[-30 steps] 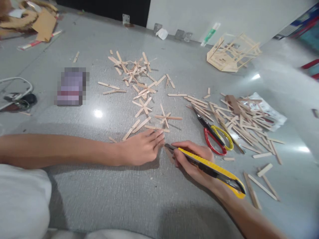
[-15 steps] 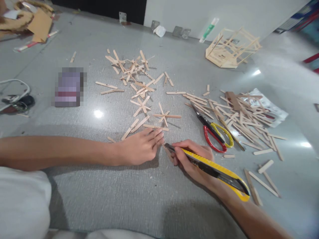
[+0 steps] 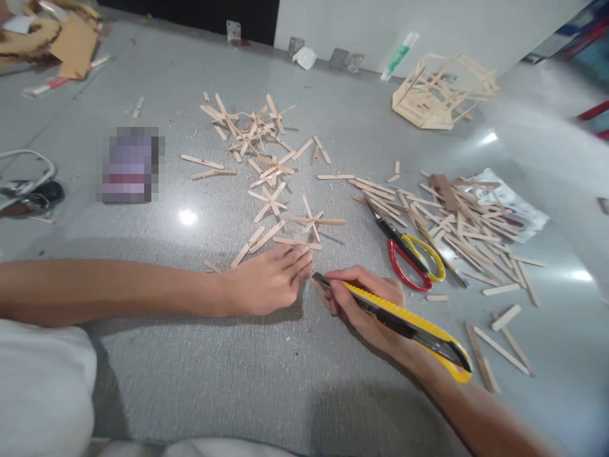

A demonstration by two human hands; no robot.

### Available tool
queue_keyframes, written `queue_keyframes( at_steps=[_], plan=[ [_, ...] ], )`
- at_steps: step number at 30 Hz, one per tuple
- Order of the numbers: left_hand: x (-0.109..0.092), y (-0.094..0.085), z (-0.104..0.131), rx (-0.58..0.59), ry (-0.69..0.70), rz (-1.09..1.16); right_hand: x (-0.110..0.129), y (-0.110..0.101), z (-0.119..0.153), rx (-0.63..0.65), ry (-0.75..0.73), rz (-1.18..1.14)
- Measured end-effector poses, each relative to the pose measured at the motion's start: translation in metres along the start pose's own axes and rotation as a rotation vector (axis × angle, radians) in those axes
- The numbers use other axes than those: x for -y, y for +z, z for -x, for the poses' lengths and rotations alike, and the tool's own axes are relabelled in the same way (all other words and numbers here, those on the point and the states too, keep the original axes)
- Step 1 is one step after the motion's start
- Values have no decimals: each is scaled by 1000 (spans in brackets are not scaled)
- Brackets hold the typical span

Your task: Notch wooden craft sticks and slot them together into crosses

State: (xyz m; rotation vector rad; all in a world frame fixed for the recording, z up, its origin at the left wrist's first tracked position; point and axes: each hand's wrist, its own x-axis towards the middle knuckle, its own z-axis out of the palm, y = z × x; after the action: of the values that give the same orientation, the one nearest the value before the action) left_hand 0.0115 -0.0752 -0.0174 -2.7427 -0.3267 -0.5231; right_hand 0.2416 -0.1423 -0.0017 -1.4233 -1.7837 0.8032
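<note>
My right hand (image 3: pixel 364 304) is closed around a yellow and black utility knife (image 3: pixel 409 327), its blade end pointing left toward my other hand. A small wooden stick (image 3: pixel 321 292) lies at the blade, partly hidden by the right fingers. My left hand (image 3: pixel 271 279) rests palm down on the grey table (image 3: pixel 200 381), fingers together and pointing right; what its fingertips hold, if anything, is hidden. Just beyond them lies a flat wooden stick (image 3: pixel 295 242). Star-shaped crossed sticks (image 3: pixel 314 221) stand a little farther off.
Red and yellow handled scissors (image 3: pixel 409 254) lie right of centre beside a pile of loose sticks (image 3: pixel 471 228). A wooden stick frame (image 3: pixel 442 92) stands at the back right. A blurred purple object (image 3: pixel 128 166) and a white cable (image 3: pixel 38 158) are at left.
The knife's handle end has shifted very slightly left and up with my right hand. My left hand stays in place.
</note>
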Motion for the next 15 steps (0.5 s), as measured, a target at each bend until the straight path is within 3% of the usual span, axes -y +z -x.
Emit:
queue_keyframes(
  at_steps=[7,15],
  plan=[
    [0,-1,-1,24,-3,14,1,1,-1,17,60,-58],
    [0,0,-1,10,-2,24,7,4,-4,-21,24,32]
  ],
)
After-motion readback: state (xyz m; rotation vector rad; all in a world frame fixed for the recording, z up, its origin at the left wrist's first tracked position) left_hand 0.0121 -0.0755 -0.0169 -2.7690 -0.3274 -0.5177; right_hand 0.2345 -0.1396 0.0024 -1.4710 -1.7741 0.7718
